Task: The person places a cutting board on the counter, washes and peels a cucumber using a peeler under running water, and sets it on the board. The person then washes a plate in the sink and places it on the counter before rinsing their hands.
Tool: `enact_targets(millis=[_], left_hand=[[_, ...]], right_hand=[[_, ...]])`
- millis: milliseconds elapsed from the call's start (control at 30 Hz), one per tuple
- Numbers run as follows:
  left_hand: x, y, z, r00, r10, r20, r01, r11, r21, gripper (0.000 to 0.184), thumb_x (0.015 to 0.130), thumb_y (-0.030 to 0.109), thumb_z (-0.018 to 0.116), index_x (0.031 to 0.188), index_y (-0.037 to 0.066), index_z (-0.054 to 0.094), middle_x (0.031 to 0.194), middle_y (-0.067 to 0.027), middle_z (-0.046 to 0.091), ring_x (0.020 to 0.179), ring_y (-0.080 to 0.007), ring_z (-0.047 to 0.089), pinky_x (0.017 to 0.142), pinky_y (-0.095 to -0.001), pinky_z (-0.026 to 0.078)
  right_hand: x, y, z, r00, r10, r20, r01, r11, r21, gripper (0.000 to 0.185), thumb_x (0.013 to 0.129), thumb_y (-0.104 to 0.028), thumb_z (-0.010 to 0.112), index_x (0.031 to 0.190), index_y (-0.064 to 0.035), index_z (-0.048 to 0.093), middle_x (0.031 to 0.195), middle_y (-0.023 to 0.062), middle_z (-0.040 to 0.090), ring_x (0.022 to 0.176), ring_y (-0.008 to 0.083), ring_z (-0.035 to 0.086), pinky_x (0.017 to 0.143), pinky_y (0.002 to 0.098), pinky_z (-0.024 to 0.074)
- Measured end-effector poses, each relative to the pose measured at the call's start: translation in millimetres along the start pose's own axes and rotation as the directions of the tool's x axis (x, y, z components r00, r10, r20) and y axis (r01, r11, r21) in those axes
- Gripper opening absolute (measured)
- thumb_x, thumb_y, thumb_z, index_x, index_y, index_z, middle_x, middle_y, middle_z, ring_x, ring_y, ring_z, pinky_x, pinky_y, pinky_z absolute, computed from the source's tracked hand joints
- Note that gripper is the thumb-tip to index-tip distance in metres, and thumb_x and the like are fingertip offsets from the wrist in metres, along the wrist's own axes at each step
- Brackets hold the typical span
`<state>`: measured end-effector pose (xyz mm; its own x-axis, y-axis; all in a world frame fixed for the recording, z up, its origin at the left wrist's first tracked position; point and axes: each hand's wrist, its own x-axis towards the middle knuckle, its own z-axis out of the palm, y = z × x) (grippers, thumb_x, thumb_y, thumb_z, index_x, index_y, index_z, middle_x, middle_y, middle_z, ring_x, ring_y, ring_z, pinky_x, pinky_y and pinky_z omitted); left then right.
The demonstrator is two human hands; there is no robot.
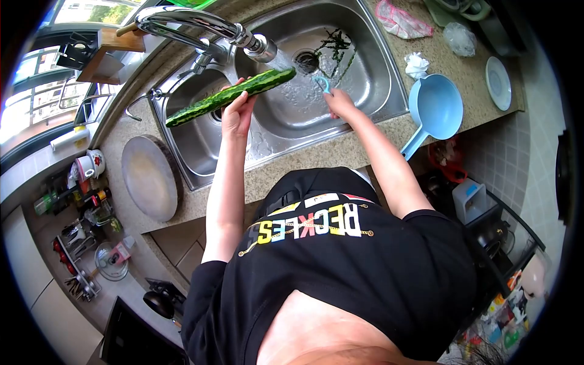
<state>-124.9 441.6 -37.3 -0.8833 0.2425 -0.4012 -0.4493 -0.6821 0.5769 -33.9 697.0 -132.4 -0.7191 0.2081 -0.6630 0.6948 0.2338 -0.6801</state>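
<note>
My left hand [238, 114] is closed around the middle of a long cucumber [210, 104], its green skin partly peeled in pale stripes. The cucumber lies tilted above the divider between the two sink bowls, its upper right end by the running water under the faucet [263, 50]. In my right hand [340, 104] is a light blue peeler [322, 81], held over the larger bowl [292, 125] and apart from the cucumber. Dark green peels [336, 45] lie in that bowl near the drain [306, 61].
A blue long-handled scoop [439, 104] and a white plate [499, 84] sit on the counter at right. Nearby are a crumpled tissue [416, 65], a pink-edged cloth [403, 19] and a plastic bag [459, 39]. At left stands a round chopping board [149, 177], below a knife block [109, 55].
</note>
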Motion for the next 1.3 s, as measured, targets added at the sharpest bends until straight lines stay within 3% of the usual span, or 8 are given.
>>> enact_targets(millis=[300, 467, 667, 800, 900, 967, 1033, 1300], left_hand=[[-7, -3, -2, 0.993, -0.009, 0.117, 0.014, 0.999, -0.045, 0.048, 0.065, -0.023, 0.049, 0.095, 0.015, 0.054, 0.109, -0.0115, 0.056, 0.12, -0.0341, 0.041, 0.104, -0.0517, 0.028], [-14, 13, -5, 0.986, 0.019, 0.169, 0.001, 0.993, -0.115, 0.048, 0.065, -0.022, 0.05, 0.096, 0.014, 0.052, 0.109, -0.0105, 0.057, 0.12, -0.0347, 0.04, 0.103, -0.0531, 0.029], [-16, 22, -18, 0.99, 0.058, 0.126, -0.035, 0.983, -0.179, 0.044, 0.066, -0.02, 0.052, 0.096, 0.012, 0.054, 0.11, -0.0126, 0.056, 0.12, -0.0357, 0.041, 0.102, -0.0569, 0.029], [-17, 21, -26, 0.996, 0.049, 0.071, -0.031, 0.973, -0.228, 0.041, 0.067, -0.02, 0.051, 0.093, 0.011, 0.057, 0.109, -0.0133, 0.057, 0.117, -0.0358, 0.043, 0.102, -0.0577, 0.027], [-16, 15, -37, 1.0, 0.022, -0.007, -0.023, 0.969, -0.246, 0.039, 0.068, -0.02, 0.05, 0.092, 0.011, 0.057, 0.108, -0.0136, 0.057, 0.115, -0.0357, 0.044, 0.102, -0.0585, 0.027], [-16, 13, -44, 0.999, 0.023, -0.047, -0.033, 0.975, -0.221, 0.037, 0.068, -0.019, 0.051, 0.091, 0.01, 0.055, 0.109, -0.014, 0.056, 0.113, -0.0352, 0.045, 0.101, -0.0594, 0.027], [-22, 16, -40, 0.998, -0.001, -0.069, -0.016, 0.971, -0.24, 0.036, 0.07, -0.018, 0.052, 0.094, 0.009, 0.053, 0.112, -0.0141, 0.054, 0.113, -0.0352, 0.045, 0.102, -0.0596, 0.027], [-30, 20, -45, 0.991, -0.012, -0.133, -0.015, 0.98, -0.201, 0.034, 0.073, -0.013, 0.055, 0.097, 0.011, 0.052, 0.113, -0.0123, 0.055, 0.109, -0.0323, 0.048, 0.1, -0.0578, 0.03]], right_hand=[[-36, -67, 33, 0.786, -0.603, -0.139, 0.565, 0.791, -0.237, 0.028, 0.09, -0.031, 0.045, 0.087, -0.0035, 0.048, 0.069, 0.0186, 0.059, 0.061, 0.0366, 0.058, 0.058, 0.0448, 0.0443], [8, -9, 1, 0.972, 0.106, 0.211, -0.046, 0.962, -0.27, 0.027, 0.09, -0.028, 0.046, 0.09, -0.002, 0.053, 0.063, 0.0128, 0.058, 0.049, 0.0223, 0.057, 0.042, 0.0346, 0.0443], [-24, -44, 14, 0.979, -0.202, -0.015, 0.199, 0.946, 0.257, 0.024, 0.089, -0.027, 0.049, 0.089, -0.0032, 0.051, 0.057, 0.0046, 0.052, 0.041, 0.0124, 0.05, 0.037, 0.0266, 0.0403], [-45, -79, 29, 0.928, -0.368, -0.066, 0.374, 0.912, 0.169, 0.028, 0.088, -0.029, 0.048, 0.092, -0.0009, 0.049, 0.06, 0.0106, 0.057, 0.046, 0.0206, 0.057, 0.045, 0.0335, 0.0455], [-28, -55, 56, 0.618, -0.767, -0.175, 0.729, 0.642, -0.236, 0.03, 0.088, -0.03, 0.048, 0.089, -0.0001, 0.052, 0.064, 0.0131, 0.059, 0.048, 0.0231, 0.059, 0.047, 0.0363, 0.0461], [1, -24, 49, 0.949, -0.312, -0.037, 0.285, 0.904, -0.318, 0.025, 0.089, -0.026, 0.047, 0.092, -0.0025, 0.053, 0.063, 0.0112, 0.059, 0.046, 0.0182, 0.058, 0.042, 0.0306, 0.046], [9, -13, 26, 0.993, 0.01, 0.12, 0.013, 0.983, -0.185, 0.025, 0.089, -0.026, 0.046, 0.091, -0.0022, 0.054, 0.062, 0.0112, 0.059, 0.046, 0.0189, 0.059, 0.046, 0.0303, 0.0487], [54, -92, 36, 0.944, -0.164, 0.286, -0.051, 0.784, 0.619, 0.021, 0.089, -0.018, 0.051, 0.096, 0.0017, 0.052, 0.09, 0.0141, 0.056, 0.078, 0.0226, 0.061, 0.064, 0.0333, 0.0551]])
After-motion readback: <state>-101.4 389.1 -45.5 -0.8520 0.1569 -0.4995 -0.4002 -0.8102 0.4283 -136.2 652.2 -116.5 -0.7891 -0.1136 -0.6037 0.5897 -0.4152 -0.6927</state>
